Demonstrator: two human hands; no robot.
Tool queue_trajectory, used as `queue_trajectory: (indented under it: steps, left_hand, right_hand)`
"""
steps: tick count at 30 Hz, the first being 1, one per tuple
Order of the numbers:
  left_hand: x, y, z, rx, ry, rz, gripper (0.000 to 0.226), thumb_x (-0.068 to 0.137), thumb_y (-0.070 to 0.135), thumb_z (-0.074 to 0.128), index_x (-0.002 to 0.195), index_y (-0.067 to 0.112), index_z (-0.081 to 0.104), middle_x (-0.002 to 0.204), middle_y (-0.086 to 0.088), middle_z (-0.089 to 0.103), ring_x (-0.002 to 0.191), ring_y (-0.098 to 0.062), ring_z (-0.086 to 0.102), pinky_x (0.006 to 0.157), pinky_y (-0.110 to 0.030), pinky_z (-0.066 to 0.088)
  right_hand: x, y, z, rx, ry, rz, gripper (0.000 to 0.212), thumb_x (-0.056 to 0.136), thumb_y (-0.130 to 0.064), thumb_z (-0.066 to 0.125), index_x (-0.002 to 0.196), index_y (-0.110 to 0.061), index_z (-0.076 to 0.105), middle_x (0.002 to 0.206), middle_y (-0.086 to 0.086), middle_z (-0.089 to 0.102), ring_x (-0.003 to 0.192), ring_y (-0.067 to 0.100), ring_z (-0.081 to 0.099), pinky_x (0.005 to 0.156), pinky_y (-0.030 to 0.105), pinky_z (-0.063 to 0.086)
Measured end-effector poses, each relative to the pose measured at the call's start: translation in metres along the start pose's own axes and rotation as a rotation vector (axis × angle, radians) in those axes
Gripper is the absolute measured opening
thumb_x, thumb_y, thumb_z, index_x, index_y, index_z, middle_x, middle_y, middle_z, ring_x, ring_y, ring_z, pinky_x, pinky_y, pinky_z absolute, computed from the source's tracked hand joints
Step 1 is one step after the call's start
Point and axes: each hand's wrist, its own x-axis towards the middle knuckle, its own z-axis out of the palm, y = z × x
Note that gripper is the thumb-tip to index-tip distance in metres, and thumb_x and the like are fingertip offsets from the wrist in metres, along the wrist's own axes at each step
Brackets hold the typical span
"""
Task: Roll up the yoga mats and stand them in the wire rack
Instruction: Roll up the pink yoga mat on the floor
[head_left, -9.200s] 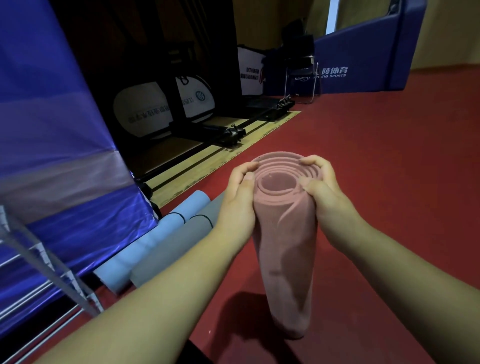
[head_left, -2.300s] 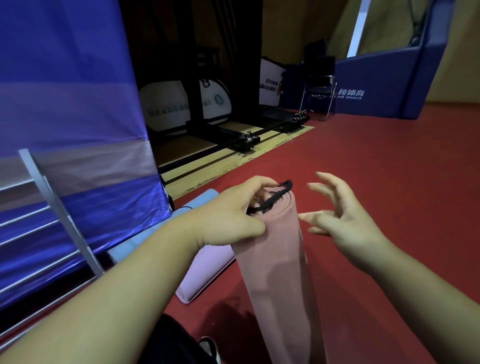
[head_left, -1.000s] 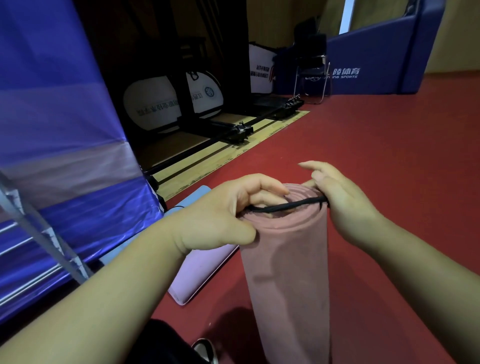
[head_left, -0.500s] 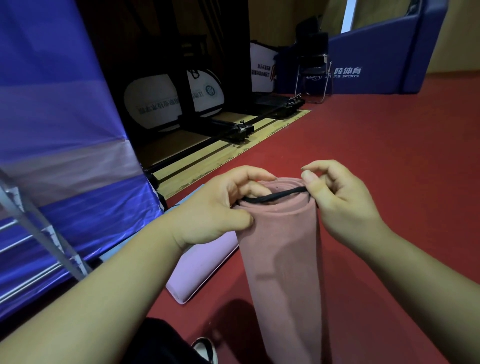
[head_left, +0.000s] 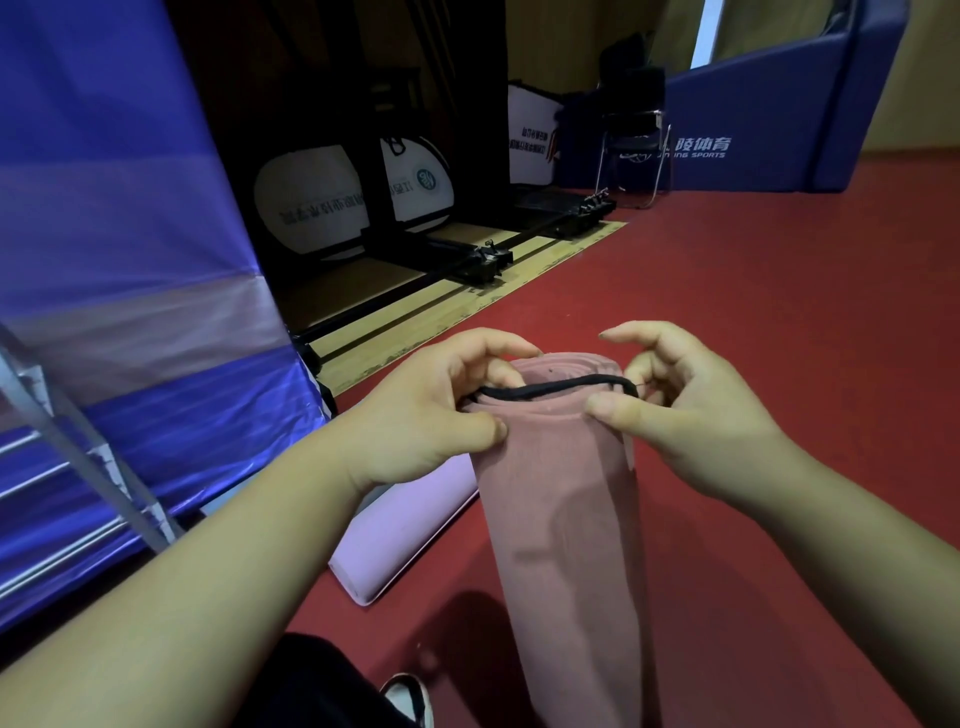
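A rolled pink yoga mat (head_left: 561, 509) stands upright on the red floor in front of me. A black elastic band (head_left: 550, 388) is stretched across its top end. My left hand (head_left: 431, 415) grips the mat's upper left side, its fingers hooked on the band's left end. My right hand (head_left: 685, 410) pinches the band's right end at the mat's upper right rim. A lilac rolled mat (head_left: 405, 530) lies on the floor behind, left of the pink one. The wire rack (head_left: 78, 467) shows at the left edge as grey metal bars.
A blue padded panel (head_left: 119, 260) stands against the rack at left. Wooden boards with black metal rails (head_left: 467, 270) lie beyond. A folding chair (head_left: 631, 150) and a blue padded barrier (head_left: 769, 104) stand at the back. My shoe (head_left: 410, 701) is at the bottom.
The black band was held only by my left hand; my right hand came in and took its other end. Both hands now stretch it wider over the mat's top.
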Motion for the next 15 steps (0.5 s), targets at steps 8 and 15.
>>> queue_trajectory:
  steps: [8,15]
  left_hand:
    - [0.0,0.002,-0.002,-0.006,-0.02,0.026,0.059,0.075,-0.004,0.067,0.13,0.018,0.059,0.103,0.001,0.065,0.097,-0.012,0.062,0.087,-0.038,0.049]
    - [-0.002,-0.001,-0.006,0.036,0.016,0.034,0.056,0.077,-0.001,0.069,0.128,0.021,0.061,0.103,-0.001,0.065,0.097,-0.013,0.063,0.088,-0.034,0.052]
  right_hand:
    - [-0.003,-0.016,0.006,-0.05,0.058,-0.076,0.044,0.062,-0.043,0.081,0.101,-0.028,0.068,0.055,-0.009,0.048,0.05,0.004,0.049,0.054,0.016,0.04]
    - [-0.008,-0.014,0.0,-0.307,-0.024,-0.084,0.053,0.06,-0.049,0.089,0.106,-0.045,0.063,0.079,-0.005,0.054,0.068,0.006,0.049,0.066,0.025,0.041]
